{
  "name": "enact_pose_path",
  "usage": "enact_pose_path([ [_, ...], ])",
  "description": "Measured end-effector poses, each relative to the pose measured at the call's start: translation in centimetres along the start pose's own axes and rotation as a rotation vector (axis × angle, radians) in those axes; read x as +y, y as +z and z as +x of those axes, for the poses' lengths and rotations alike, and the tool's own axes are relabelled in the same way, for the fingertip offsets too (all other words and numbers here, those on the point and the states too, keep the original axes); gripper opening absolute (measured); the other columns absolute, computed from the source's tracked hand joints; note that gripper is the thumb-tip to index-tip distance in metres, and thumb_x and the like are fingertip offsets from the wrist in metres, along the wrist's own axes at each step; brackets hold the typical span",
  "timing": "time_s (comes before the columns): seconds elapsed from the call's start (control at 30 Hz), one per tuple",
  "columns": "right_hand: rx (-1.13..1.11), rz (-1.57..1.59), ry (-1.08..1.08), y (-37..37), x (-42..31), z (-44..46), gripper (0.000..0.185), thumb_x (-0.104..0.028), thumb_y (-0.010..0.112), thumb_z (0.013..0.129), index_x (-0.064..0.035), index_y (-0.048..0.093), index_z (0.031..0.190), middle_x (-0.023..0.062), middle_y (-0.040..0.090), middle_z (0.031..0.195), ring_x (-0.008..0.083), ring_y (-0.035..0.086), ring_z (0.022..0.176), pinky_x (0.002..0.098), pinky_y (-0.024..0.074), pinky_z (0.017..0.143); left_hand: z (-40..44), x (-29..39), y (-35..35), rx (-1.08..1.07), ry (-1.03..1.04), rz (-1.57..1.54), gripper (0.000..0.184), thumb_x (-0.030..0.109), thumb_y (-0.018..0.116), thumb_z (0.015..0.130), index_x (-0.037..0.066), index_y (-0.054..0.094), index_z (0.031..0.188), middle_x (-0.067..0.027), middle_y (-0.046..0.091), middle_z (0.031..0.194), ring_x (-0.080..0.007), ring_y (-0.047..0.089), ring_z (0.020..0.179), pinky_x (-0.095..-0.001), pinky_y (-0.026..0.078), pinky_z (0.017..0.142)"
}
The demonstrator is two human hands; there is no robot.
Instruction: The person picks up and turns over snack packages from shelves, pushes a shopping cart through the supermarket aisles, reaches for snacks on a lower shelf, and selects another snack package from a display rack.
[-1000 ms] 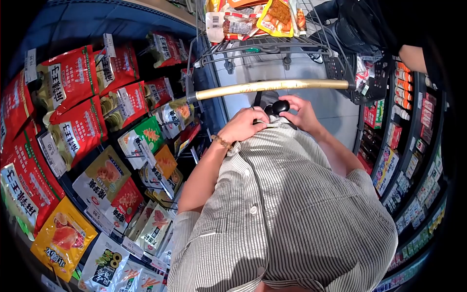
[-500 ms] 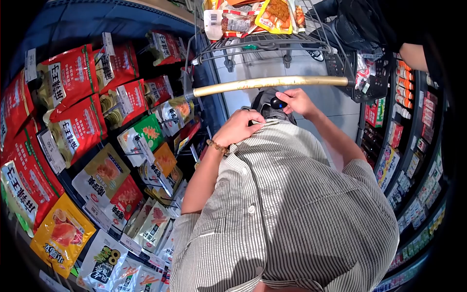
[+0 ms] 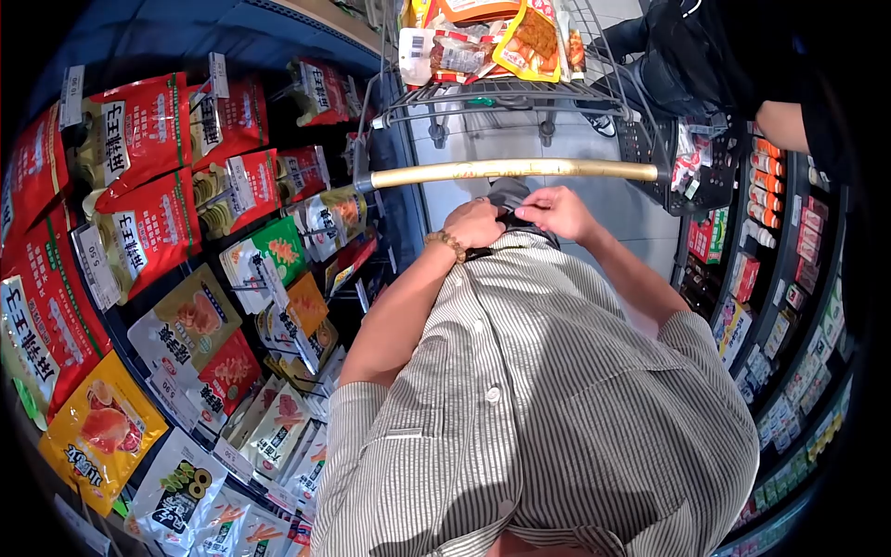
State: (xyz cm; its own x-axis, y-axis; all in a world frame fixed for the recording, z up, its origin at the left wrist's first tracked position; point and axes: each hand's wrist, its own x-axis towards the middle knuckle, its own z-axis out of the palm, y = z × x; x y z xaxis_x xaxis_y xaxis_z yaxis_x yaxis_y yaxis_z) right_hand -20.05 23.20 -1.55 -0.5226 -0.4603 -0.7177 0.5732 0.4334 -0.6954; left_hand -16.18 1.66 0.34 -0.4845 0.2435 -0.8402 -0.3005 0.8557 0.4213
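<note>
Handwork looks under way but unfinished: our right hand pinches narrowly at the dark garment by our waist, our left hand curls beside it, and we cannot tell what either grips. The garment looks creased, below our striped shirt; beyond the gold handle, packets already lie in the cart.

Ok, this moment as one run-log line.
left hand: by hem of striped shirt | right hand: alongside left, grip unclear | cart: handle untouched, snack packs inside
</note>
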Motion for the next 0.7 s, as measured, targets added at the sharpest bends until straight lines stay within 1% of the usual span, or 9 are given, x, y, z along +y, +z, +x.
enact_pose_path([
  [0.07,0.028,-0.19,-0.273,0.3,-0.3,-0.4,0.034,-0.027,0.085,0.082,0.0006,0.075,0.101,0.01,0.075,0.08,0.014,0.068,0.068,0.0299,0.055,0.066,-0.3,0.0,0.7,0.313,0.181,-0.044,0.039,0.02,0.064,0.085,0.011,0.072,0.123,-0.0204,0.065,0.124,-0.0362,0.063,0.116,-0.0428,0.048,0.103],
  [0.1,0.009,-0.263,-0.274,0.1,-0.5,-0.6,0.036,-0.028,0.085,0.08,-0.0016,0.075,0.103,0.0125,0.075,0.083,0.0196,0.07,0.071,0.0337,0.056,0.07,0.1,-0.1,0.5,0.244,0.149,-0.062,0.041,0.019,0.065,0.083,0.01,0.071,0.123,-0.0178,0.066,0.124,-0.0358,0.063,0.115,-0.0423,0.048,0.102],
  [0.13,0.008,-0.262,-0.277,0.4,-0.8,-0.8,0.036,-0.028,0.085,0.08,-0.0016,0.075,0.103,0.0125,0.075,0.083,0.0196,0.07,0.071,0.0337,0.056,0.07,0.1,0.0,0.4,0.246,0.147,-0.06,0.041,0.019,0.065,0.083,0.01,0.071,0.123,-0.0178,0.066,0.124,-0.0358,0.063,0.115,-0.0423,0.048,0.102],
  [0.23,0.011,-0.46,-0.337,0.4,-1.7,-1.0,0.041,-0.03,0.081,0.08,-0.0034,0.074,0.11,0.017,0.073,0.091,0.0307,0.071,0.079,0.0381,0.0568,0.075,0.4,0.2,-0.2,0.247,0.157,-0.057,0.042,0.019,0.065,0.083,0.01,0.071,0.124,-0.0154,0.066,0.125,-0.0345,0.063,0.114,-0.0414,0.049,0.101],
  [0.37,0.03,-0.452,-0.269,-0.3,-1.8,-0.5,0.041,-0.026,0.078,0.081,-0.0049,0.072,0.116,0.0161,0.073,0.095,0.0308,0.072,0.082,0.0389,0.057,0.077,0.5,0.4,0.0,0.286,0.146,-0.047,0.042,0.018,0.064,0.082,0.01,0.072,0.123,-0.0136,0.067,0.125,-0.0333,0.064,0.114,-0.0409,0.05,0.101],
  [0.47,0.039,-0.484,-0.312,-1.0,-2.4,-0.7,0.04,-0.026,0.078,0.082,-0.0052,0.072,0.115,0.0155,0.074,0.094,0.0306,0.072,0.082,0.0389,0.0573,0.077,0.5,0.5,-0.4,0.265,0.14,-0.027,0.041,0.018,0.063,0.082,0.008,0.073,0.122,-0.0143,0.066,0.126,-0.0332,0.064,0.114,-0.0406,0.049,0.102],
  [0.53,0.028,-0.482,-0.32,-1.6,-3.2,-1.3,0.037,-0.024,0.079,0.082,-0.0066,0.073,0.114,0.0144,0.074,0.09,0.0296,0.072,0.078,0.0385,0.0573,0.074,1.1,0.0,0.0,0.252,0.118,-0.015,0.039,0.022,0.063,0.085,0.015,0.073,0.123,-0.01,0.065,0.133,-0.0306,0.064,0.117,-0.0406,0.052,0.1],
  [0.6,0.016,-0.465,-0.41,-2.1,-4.9,-2.4,0.032,-0.022,0.078,0.083,-0.006,0.073,0.111,0.0144,0.074,0.088,0.0285,0.071,0.075,0.037,0.0567,0.071,0.6,0.2,-0.7,0.241,0.171,-0.048,0.039,0.02,0.063,0.086,0.013,0.073,0.123,-0.0139,0.069,0.126,-0.0329,0.066,0.112,-0.0414,0.052,0.098],
  [0.7,0.124,-0.592,-0.717,-2.9,-8.2,-4.6,0.019,-0.016,0.077,0.082,-0.0056,0.073,0.098,0.0125,0.072,0.081,0.0283,0.068,0.069,0.0369,0.054,0.064,-2.6,1.5,-3.2,0.265,0.203,-0.177,0.032,0.022,0.064,0.088,0.01,0.075,0.115,-0.0168,0.073,0.109,-0.0344,0.069,0.103,-0.041,0.053,0.093],
])
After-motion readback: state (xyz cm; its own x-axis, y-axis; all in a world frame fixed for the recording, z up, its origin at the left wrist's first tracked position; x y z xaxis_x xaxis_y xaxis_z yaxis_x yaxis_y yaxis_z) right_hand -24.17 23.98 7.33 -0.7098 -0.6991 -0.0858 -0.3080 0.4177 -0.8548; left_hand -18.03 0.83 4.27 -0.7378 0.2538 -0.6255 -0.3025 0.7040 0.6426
